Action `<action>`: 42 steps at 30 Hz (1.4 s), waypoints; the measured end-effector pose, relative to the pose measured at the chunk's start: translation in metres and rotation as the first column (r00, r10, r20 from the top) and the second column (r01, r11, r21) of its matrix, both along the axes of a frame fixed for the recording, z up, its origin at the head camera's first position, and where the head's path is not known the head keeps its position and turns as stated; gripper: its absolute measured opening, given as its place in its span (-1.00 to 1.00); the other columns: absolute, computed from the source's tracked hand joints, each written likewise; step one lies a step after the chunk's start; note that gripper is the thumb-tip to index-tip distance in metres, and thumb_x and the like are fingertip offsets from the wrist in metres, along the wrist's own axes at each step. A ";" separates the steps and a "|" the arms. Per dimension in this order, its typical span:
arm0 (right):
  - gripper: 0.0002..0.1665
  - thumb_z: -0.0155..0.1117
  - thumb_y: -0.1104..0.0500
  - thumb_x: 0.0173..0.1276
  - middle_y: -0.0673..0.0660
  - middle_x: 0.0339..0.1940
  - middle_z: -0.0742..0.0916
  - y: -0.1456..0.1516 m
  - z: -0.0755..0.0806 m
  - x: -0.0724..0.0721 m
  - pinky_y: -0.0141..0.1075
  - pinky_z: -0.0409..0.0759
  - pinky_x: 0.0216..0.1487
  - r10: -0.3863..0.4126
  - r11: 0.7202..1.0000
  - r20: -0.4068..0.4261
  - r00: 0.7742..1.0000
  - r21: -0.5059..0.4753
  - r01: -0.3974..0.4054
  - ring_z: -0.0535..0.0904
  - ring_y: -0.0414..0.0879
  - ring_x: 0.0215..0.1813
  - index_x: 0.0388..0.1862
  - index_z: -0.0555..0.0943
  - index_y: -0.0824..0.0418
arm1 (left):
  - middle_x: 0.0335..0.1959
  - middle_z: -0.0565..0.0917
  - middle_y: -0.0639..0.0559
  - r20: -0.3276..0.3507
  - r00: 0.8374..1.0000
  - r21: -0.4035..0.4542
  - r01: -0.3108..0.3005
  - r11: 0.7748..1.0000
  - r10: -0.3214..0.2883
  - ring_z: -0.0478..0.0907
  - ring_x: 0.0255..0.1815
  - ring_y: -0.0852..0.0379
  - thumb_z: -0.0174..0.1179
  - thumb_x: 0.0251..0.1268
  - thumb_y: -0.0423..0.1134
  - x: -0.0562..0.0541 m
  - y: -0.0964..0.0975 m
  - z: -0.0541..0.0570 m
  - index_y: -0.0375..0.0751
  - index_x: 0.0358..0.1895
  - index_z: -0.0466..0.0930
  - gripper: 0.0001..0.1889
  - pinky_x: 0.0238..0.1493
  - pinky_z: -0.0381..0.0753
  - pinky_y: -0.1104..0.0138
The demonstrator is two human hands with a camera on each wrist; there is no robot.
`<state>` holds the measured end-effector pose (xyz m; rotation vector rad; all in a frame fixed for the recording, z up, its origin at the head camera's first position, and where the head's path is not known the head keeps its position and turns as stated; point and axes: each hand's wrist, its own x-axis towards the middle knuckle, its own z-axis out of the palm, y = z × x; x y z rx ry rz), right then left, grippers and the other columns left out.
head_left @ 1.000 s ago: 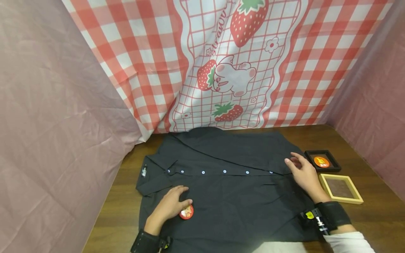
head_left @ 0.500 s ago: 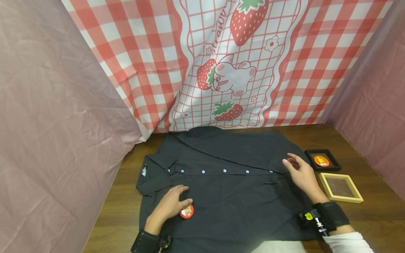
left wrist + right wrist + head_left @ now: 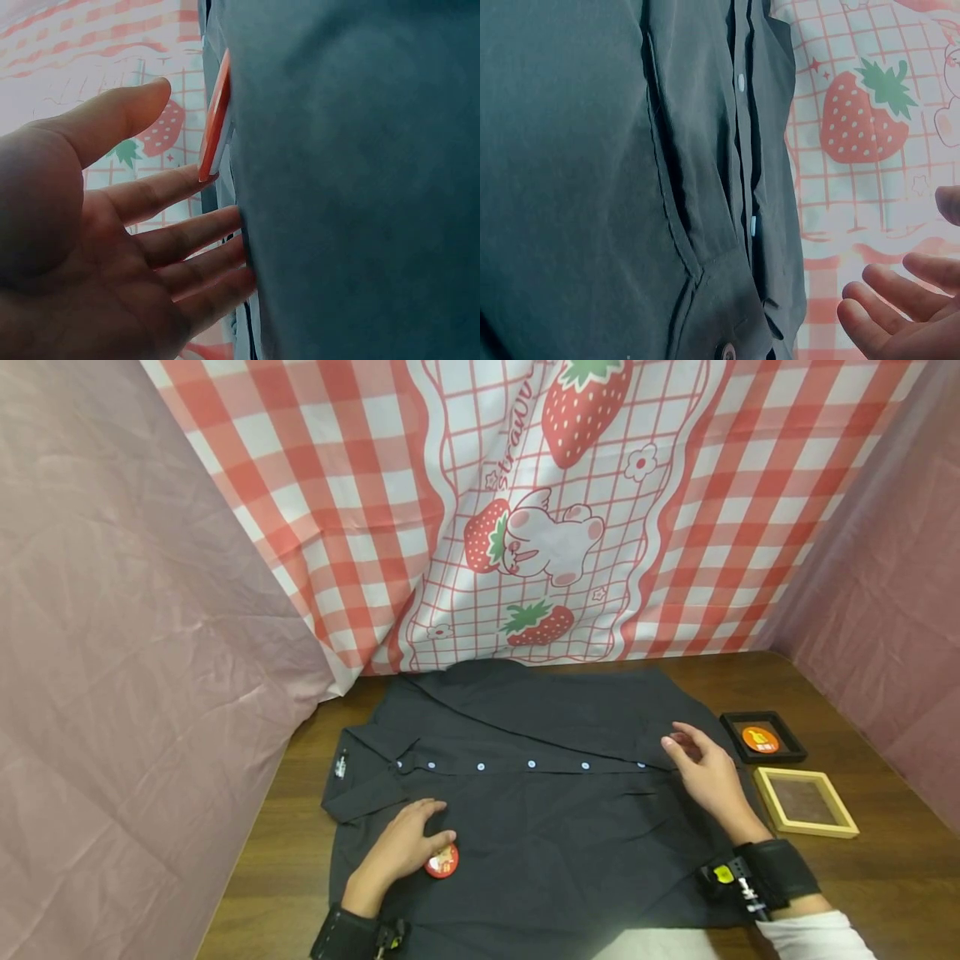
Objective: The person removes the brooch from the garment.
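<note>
A dark button-up shirt [image 3: 525,827] lies spread on its side across the wooden table, its collar to the left and a row of pale buttons running across it. On its chest sits a round red-rimmed button badge [image 3: 442,862], seen edge-on as a red badge [image 3: 217,120] in the left wrist view. My left hand [image 3: 405,843] rests beside the badge with its fingers extended at the cloth and the thumb apart, overlapping the badge's upper edge in the head view. Over the shirt's hem end, my right hand [image 3: 708,777] holds nothing, fingers loosely bent.
To the right of the shirt lie a black square frame [image 3: 797,752] with an orange round badge [image 3: 760,740] in it and a pale wooden frame [image 3: 832,802]. A strawberry-patterned cloth [image 3: 540,527] hangs behind; pink cloth [image 3: 150,652] hangs at both sides.
My right hand has drifted slightly left over the shirt, away from the frames. The left hand and the badge beside it have stayed in place.
</note>
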<state>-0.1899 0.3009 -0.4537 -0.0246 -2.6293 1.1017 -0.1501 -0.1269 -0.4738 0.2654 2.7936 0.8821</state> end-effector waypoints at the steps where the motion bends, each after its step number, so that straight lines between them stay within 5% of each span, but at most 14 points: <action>1: -0.40 0.04 -0.01 0.53 0.48 0.12 0.61 -0.001 0.000 0.001 0.00 0.57 0.07 0.002 1.000 0.002 1.000 -0.001 -0.002 0.55 0.35 0.14 0.33 0.38 0.41 | 0.31 0.46 -0.31 -0.001 1.000 0.000 0.001 1.000 -0.001 0.35 0.38 -0.28 0.30 0.23 -0.06 0.000 0.000 0.000 -0.28 0.21 0.52 -0.46 0.34 0.34 -0.16; 6: -0.37 0.04 -0.01 0.53 0.51 0.15 0.58 -0.003 0.000 0.004 0.23 0.48 0.13 0.017 1.000 0.024 1.000 -0.017 -0.017 0.52 0.39 0.17 0.35 0.35 0.42 | 0.31 0.46 -0.32 -0.005 1.000 0.004 0.003 1.000 -0.003 0.36 0.38 -0.28 0.30 0.23 -0.06 0.002 -0.001 -0.001 -0.28 0.21 0.52 -0.46 0.35 0.34 -0.15; 42: -0.35 0.02 -0.03 0.54 0.45 0.19 0.57 -0.033 0.001 0.001 0.15 0.48 0.19 0.064 0.995 0.030 0.997 -0.078 -0.062 0.53 0.31 0.22 0.40 0.32 0.38 | 0.30 0.50 -0.26 0.007 1.000 0.027 -0.003 1.000 0.003 0.37 0.37 -0.26 0.30 0.23 -0.05 0.001 0.001 0.002 -0.29 0.23 0.50 -0.44 0.35 0.34 -0.14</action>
